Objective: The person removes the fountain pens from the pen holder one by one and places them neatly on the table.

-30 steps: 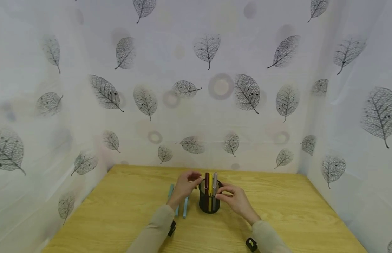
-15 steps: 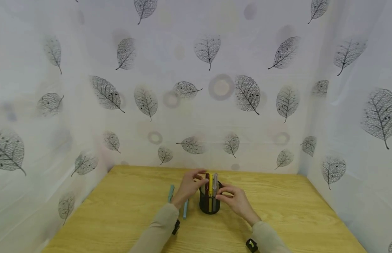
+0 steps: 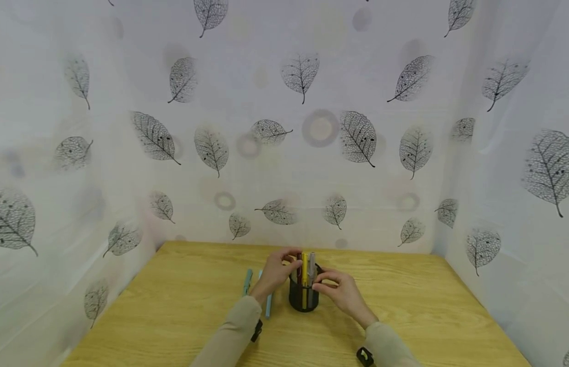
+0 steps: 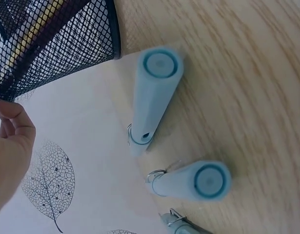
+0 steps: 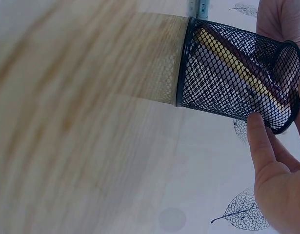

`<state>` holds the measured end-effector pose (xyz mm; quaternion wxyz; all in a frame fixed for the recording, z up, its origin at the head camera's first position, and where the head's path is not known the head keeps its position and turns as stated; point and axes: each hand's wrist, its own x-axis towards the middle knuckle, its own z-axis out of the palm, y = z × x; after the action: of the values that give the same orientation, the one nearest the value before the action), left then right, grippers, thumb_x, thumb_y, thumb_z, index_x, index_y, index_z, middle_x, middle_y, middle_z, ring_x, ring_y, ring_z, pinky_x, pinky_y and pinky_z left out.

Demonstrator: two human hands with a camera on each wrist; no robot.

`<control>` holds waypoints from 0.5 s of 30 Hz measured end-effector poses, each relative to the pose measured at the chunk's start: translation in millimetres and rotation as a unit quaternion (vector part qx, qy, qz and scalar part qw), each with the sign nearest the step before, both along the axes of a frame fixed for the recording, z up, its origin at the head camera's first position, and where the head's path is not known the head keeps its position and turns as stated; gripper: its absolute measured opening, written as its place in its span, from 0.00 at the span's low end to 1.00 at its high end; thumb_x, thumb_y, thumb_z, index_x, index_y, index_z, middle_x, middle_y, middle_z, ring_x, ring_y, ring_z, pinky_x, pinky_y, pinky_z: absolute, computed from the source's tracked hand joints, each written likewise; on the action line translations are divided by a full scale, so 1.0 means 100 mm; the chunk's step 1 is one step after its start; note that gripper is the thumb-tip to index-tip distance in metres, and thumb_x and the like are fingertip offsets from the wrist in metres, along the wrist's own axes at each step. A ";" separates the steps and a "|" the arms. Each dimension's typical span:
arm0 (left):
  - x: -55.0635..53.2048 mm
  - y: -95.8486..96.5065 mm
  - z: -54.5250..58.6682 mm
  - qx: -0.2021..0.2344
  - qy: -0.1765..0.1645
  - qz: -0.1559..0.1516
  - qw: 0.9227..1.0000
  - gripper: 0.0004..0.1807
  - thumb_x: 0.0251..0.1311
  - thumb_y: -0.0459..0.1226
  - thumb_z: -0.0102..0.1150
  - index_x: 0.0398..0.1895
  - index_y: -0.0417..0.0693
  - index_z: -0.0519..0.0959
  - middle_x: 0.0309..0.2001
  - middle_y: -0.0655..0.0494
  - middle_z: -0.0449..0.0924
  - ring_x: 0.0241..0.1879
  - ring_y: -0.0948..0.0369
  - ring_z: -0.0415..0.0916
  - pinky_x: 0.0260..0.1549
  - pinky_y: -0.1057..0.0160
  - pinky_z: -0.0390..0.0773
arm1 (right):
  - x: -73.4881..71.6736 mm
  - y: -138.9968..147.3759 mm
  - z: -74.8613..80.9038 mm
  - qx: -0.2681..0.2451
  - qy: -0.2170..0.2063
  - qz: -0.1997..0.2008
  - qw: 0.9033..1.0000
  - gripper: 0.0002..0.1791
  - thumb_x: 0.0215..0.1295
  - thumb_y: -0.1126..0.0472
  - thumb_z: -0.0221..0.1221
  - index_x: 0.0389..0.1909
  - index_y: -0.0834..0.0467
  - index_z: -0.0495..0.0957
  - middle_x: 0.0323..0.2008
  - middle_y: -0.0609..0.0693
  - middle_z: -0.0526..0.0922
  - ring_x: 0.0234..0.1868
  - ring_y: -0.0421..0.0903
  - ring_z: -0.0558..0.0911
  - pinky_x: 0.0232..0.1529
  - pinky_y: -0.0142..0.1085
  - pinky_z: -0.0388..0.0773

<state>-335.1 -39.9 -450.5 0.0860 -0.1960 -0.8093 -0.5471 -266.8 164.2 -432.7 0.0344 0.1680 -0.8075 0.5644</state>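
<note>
Pen cup (image 5: 213,73) of black mesh, metallic in appearance, with smooth solid edging. Light-blue pens (image 4: 154,97) look like smooth, matt plastic, with shiny metal wire clips (image 4: 155,172). Surface (image 3: 394,300) shows wood grain under a smooth, low-sheen finish; backdrop (image 3: 284,168) resembles smooth, faintly glossy plastic sheeting; sleeves (image 3: 229,334), matt cloth.

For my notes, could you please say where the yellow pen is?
In the head view, the yellow pen stands in the mesh cup, dark red pen on its left, grey pen on its right.
</note>
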 end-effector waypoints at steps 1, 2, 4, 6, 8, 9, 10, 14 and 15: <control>0.00 0.00 0.00 0.001 0.000 0.004 1.000 0.15 0.65 0.36 0.61 0.54 0.51 0.81 0.51 0.54 0.81 0.45 0.58 0.77 0.39 0.61 0.80 | 0.00 0.00 0.01 0.001 -0.001 0.000 1.000 0.06 0.60 0.66 0.66 0.36 0.65 0.84 0.62 0.70 0.73 0.65 0.67 0.71 0.50 0.41 0.83; 0.00 0.00 0.00 0.002 0.002 0.008 1.000 0.14 0.65 0.36 0.62 0.53 0.51 0.81 0.51 0.55 0.82 0.45 0.59 0.77 0.40 0.61 0.80 | 0.00 -0.01 0.00 0.003 -0.002 -0.002 1.000 0.06 0.60 0.66 0.66 0.36 0.65 0.84 0.62 0.70 0.73 0.65 0.67 0.71 0.50 0.41 0.83; 0.01 0.00 0.01 0.004 0.003 0.015 1.000 0.13 0.64 0.37 0.62 0.52 0.52 0.82 0.49 0.56 0.83 0.44 0.60 0.77 0.42 0.60 0.79 | -0.03 -0.01 -0.04 0.005 -0.001 -0.007 1.000 0.06 0.60 0.66 0.66 0.36 0.66 0.84 0.62 0.70 0.73 0.65 0.67 0.71 0.50 0.41 0.83; 0.01 0.00 0.01 0.004 0.003 0.020 1.000 0.13 0.63 0.37 0.63 0.51 0.51 0.83 0.48 0.58 0.84 0.43 0.61 0.77 0.43 0.61 0.79 | -0.09 0.00 -0.12 0.004 -0.002 -0.012 1.000 0.06 0.60 0.65 0.66 0.36 0.64 0.84 0.62 0.69 0.73 0.65 0.66 0.71 0.50 0.40 0.83; 0.01 0.00 0.02 0.006 0.007 0.021 1.000 0.14 0.63 0.36 0.64 0.51 0.48 0.83 0.47 0.57 0.84 0.42 0.62 0.78 0.44 0.62 0.79 | -0.17 0.02 -0.22 0.002 -0.003 -0.015 1.000 0.06 0.60 0.65 0.66 0.36 0.63 0.85 0.62 0.68 0.74 0.65 0.65 0.72 0.50 0.40 0.83; 0.01 -0.01 0.02 0.008 0.009 0.021 1.000 0.14 0.62 0.36 0.64 0.51 0.47 0.83 0.47 0.57 0.84 0.42 0.62 0.78 0.43 0.62 0.79 | -0.20 0.02 -0.26 -0.002 -0.002 -0.015 1.000 0.06 0.60 0.65 0.66 0.36 0.62 0.85 0.62 0.67 0.74 0.65 0.65 0.72 0.50 0.40 0.83; 0.01 -0.01 0.02 0.010 0.012 0.021 1.000 0.13 0.62 0.36 0.65 0.50 0.47 0.83 0.46 0.57 0.85 0.41 0.62 0.78 0.43 0.63 0.79 | -0.22 0.03 -0.29 -0.005 -0.003 -0.014 1.000 0.06 0.60 0.64 0.66 0.36 0.61 0.85 0.62 0.66 0.74 0.65 0.64 0.72 0.50 0.40 0.83; 0.01 -0.02 0.01 0.015 0.022 0.020 0.999 0.12 0.61 0.35 0.66 0.48 0.49 0.83 0.43 0.56 0.85 0.40 0.62 0.79 0.42 0.63 0.79 | -0.23 0.05 -0.31 -0.011 0.001 -0.006 1.000 0.06 0.59 0.64 0.67 0.36 0.61 0.85 0.62 0.66 0.75 0.65 0.64 0.72 0.50 0.39 0.83; 0.01 -0.02 0.01 0.016 0.024 0.021 0.999 0.11 0.60 0.36 0.66 0.47 0.50 0.83 0.43 0.56 0.85 0.40 0.62 0.79 0.42 0.64 0.79 | -0.23 0.05 -0.30 -0.011 0.002 -0.005 1.000 0.06 0.59 0.63 0.67 0.36 0.61 0.85 0.62 0.66 0.75 0.66 0.64 0.72 0.50 0.39 0.83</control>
<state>-333.6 -42.1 -449.5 0.1197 -0.1907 -0.8021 -0.5531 -289.9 169.4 -463.1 0.0406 0.1647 -0.8019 0.5728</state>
